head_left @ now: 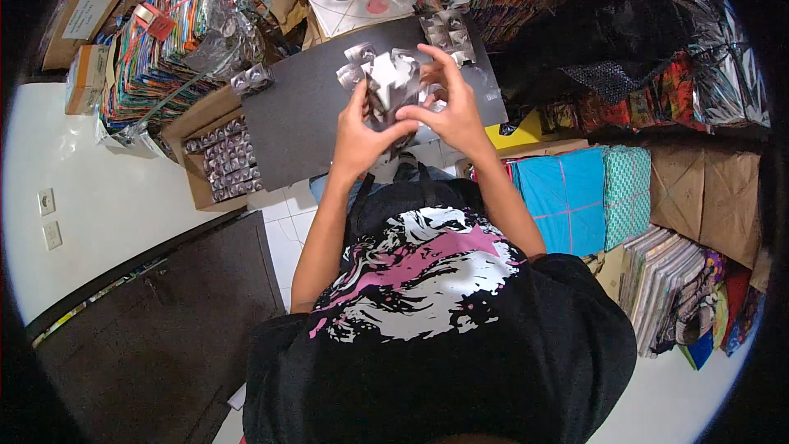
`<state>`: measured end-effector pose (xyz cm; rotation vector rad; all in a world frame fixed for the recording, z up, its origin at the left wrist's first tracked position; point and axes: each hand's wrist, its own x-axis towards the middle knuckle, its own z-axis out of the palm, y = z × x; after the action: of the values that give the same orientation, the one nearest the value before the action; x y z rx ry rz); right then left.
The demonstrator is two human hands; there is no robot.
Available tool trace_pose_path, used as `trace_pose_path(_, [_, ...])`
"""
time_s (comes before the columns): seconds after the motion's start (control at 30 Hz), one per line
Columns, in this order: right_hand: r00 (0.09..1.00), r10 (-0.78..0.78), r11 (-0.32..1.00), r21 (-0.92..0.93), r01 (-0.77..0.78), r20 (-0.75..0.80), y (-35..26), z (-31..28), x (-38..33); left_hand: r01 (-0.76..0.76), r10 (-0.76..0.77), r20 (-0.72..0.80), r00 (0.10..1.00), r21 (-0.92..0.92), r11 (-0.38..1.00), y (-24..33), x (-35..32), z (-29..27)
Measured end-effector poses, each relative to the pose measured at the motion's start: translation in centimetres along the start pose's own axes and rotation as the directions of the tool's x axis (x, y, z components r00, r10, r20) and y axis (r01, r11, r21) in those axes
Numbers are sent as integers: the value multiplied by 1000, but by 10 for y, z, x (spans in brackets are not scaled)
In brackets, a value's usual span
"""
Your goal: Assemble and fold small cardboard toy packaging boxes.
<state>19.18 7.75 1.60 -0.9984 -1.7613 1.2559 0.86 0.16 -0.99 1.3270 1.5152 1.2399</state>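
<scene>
A grey-and-white packet [392,80], smeared by motion, is between my two hands above the dark tabletop [296,115]. My left hand [359,133] curves round its left side, thumb pointing inward and index finger raised along the edge. On the other side, my right hand [454,113] is bent round it, with the thumb at its lower edge and the index finger lifted high. Blur hides the packet's exact kind. Just beyond are small grey-and-white packs [355,66], and more grey packs [448,35] lie at the table's far edge.
An open cardboard box [191,166] of small grey packs stands left of the table. Tall stacks of colourful flat packages [156,66] rise behind it. Black plastic [592,41] covers goods at the far right. Blue wrapped bundles [567,205] sit near my right arm.
</scene>
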Motion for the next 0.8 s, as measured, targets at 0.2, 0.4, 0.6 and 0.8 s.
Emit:
trace_pose_path(0.2, [970, -243, 970, 2, 243, -15, -6, -10, 4, 159, -118, 157, 980, -279, 947, 17, -5, -10])
trace_pose_path(0.4, [958, -259, 956, -110, 272, 119, -2, -17, 9, 17, 0, 71, 997, -252, 968, 7, -10, -5])
trace_pose_path(0.6, [962, -250, 957, -127, 263, 108, -17, -15, 8, -246, 246, 18, 969, 123, 961, -1, -11, -13])
trace_pose_path(0.8, [904, -408, 824, -376, 424, 125, -21, -10, 2, -384, 396, 25, 918, 308, 870, -4, -9, -18])
